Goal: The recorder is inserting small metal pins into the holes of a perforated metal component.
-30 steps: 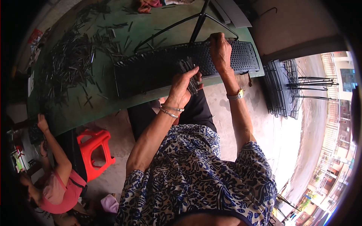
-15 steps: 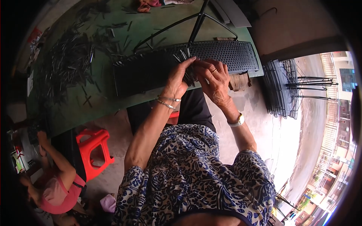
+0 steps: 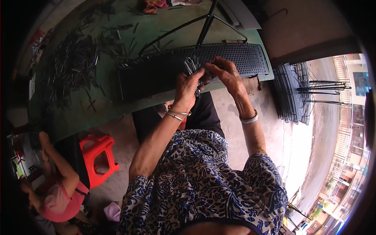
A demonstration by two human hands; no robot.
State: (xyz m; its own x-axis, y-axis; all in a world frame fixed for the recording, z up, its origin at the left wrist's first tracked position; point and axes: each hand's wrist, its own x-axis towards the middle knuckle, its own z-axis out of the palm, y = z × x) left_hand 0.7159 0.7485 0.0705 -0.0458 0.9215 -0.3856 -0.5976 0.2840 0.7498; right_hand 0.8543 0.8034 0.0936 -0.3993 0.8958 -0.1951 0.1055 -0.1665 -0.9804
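Note:
A bundle of thin dark strips (image 3: 191,65) is gripped in my left hand (image 3: 185,93), fanning out above the thumb, with some ends showing below. My right hand (image 3: 228,76) is closed in a pinch beside the left thumb tip. Whatever its fingers hold is too small and dark to make out. Beyond both hands, a long black perforated metal panel (image 3: 239,58) lies along the table's near edge, with black rod legs (image 3: 203,29) rising from its far side. Its left half is in deep shadow.
Many loose dark strips (image 3: 72,62) lie heaped on the green table (image 3: 113,103) at left. Black wire racks (image 3: 291,92) are stacked at right. A red stool (image 3: 98,156) stands lower left, near another person in pink (image 3: 64,197). Brown cardboard (image 3: 252,84) juts from under the panel.
My left hand has drawn slightly toward me, and more of the strip bundle shows. My right hand has turned at the wrist, its fingers shifting to the left thumb tip.

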